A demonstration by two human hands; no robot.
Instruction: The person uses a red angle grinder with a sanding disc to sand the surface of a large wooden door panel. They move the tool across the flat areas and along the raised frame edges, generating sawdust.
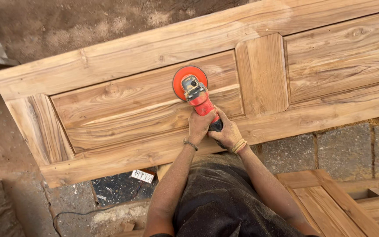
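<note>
Gripping red sander (197,94) w/ both hands (213,127), disc on door panel (132,105).

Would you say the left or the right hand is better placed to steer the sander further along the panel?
Probably the left hand: it grips the red sander nearer its orange disc, while the right hand holds the rear black handle end.

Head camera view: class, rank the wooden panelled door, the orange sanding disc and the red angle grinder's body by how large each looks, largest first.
1. Wooden panelled door, by far the largest.
2 and 3. Orange sanding disc and red angle grinder: look alike in size, and hands cover the grinder's rear, so no ranking.
</note>
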